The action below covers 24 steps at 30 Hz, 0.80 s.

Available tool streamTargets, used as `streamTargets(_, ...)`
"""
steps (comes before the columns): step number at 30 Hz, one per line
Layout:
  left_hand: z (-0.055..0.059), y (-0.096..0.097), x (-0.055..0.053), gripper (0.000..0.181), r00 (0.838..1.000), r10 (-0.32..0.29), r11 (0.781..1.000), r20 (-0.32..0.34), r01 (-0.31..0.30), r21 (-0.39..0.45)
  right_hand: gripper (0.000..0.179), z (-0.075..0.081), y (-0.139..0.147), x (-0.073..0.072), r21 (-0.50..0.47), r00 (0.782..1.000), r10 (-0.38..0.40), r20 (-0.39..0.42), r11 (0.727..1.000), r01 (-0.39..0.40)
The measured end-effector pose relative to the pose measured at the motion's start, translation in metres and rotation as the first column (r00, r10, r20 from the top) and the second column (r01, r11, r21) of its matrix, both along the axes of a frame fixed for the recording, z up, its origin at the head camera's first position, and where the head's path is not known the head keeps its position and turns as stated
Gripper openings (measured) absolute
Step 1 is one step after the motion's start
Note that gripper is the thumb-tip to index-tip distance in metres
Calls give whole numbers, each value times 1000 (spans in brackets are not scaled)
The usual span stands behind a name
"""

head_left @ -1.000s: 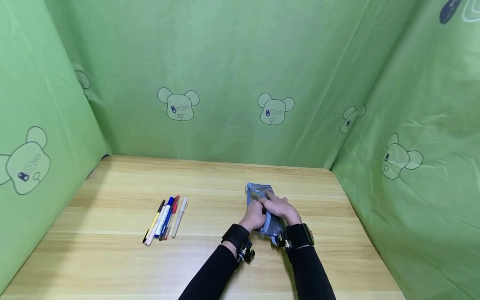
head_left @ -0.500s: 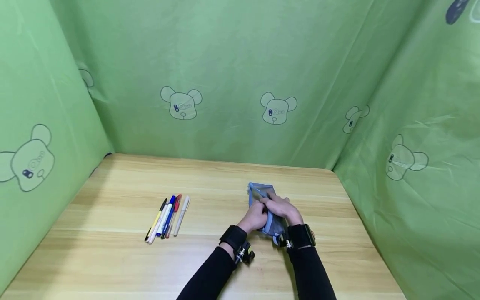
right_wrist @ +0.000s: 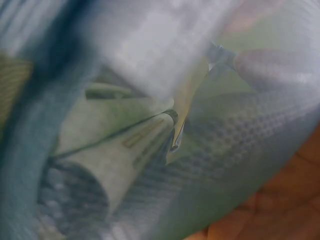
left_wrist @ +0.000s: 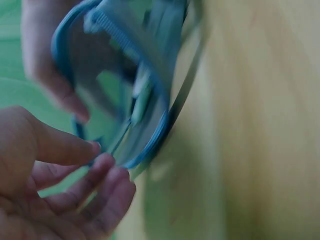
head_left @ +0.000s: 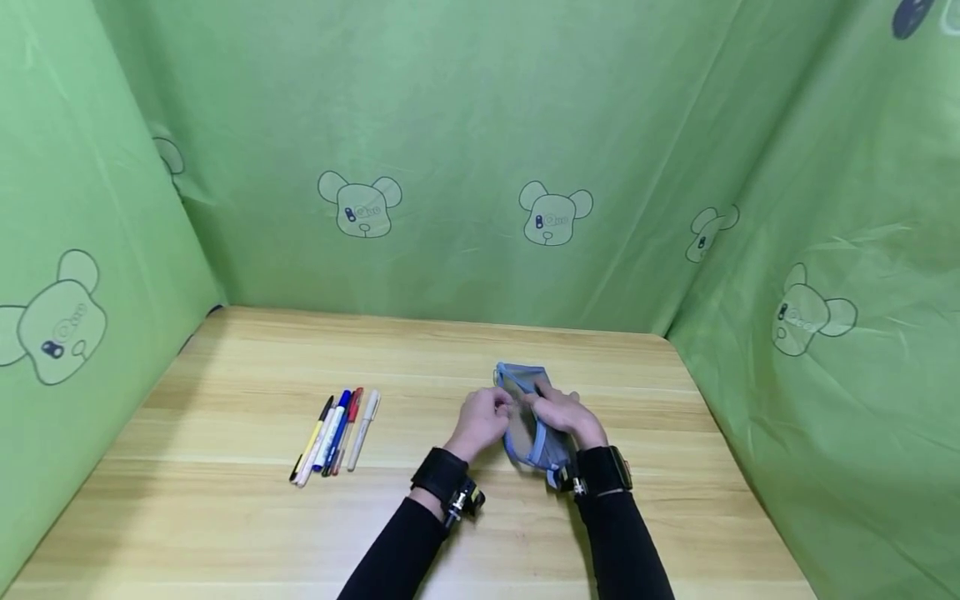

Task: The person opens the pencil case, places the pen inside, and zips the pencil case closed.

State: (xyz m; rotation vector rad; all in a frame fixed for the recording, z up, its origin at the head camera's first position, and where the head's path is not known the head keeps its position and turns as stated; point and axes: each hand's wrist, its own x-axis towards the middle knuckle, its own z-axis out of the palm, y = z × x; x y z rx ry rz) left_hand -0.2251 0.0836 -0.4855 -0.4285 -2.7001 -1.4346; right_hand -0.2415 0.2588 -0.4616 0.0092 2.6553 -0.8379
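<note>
A blue-grey mesh pencil pouch (head_left: 554, 450) with blue edging lies on the table right of centre, its mouth spread wide. My right hand (head_left: 566, 414) grips its right side, thumb over the rim. At the left rim is my left hand (head_left: 482, 421), fingers bent; in the left wrist view the thumb and index fingertips of that left hand (left_wrist: 65, 180) pinch the pouch's blue rim (left_wrist: 145, 159). Slender things, partly hidden, show inside the pouch there. Through blurred mesh (right_wrist: 220, 145) in the right wrist view, a pale cylinder (right_wrist: 145, 137) with printing appears.
Several pens and markers (head_left: 328, 437) lie side by side on the wooden table (head_left: 225, 517), left of the pouch. A white-capped pen (head_left: 363, 431) is rightmost among them. Green cloth (head_left: 450, 250) with bear-head prints encloses the back and sides.
My left hand has drawn out of the pouch to the left, to its rim. The pouch mouth shows wider. My right hand stays on the pouch, and the pens have not moved.
</note>
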Motion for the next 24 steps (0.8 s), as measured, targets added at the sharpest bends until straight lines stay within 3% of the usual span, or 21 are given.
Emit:
streamTargets(5, 17, -24, 5, 23, 989, 142, 983, -37, -146, -111, 73, 0, 0, 1, 1, 1000, -8, 18, 1000, 8)
streamTargets(9, 28, -44, 12, 25, 975, 213, 956, -68, -222, -190, 73, 0, 0, 3, -15, 999, -15, 42, 1000, 16)
streamTargets(11, 30, -55, 15, 24, 963, 252, 931, -98, -269, -247, 73, 0, 1, 3, -23, 998, -19, 58, 1000, 21)
streamTargets(17, 30, -84, 21, 13, 913, 356, 826, -200, -407, -389, 73, -2, 2, 4, -22, 998, -19, 60, 1000, 20)
streamTargets(20, 28, -98, 23, 18, 900, 392, 791, -188, -434, -430, 73, -1, 2, 4, -27, 998, -20, 59, 999, 21)
streamTargets(24, 25, -112, 26, 22, 893, 426, 762, -145, -441, -475, 73, 0, 2, 4, -31, 998, -17, 61, 999, 19)
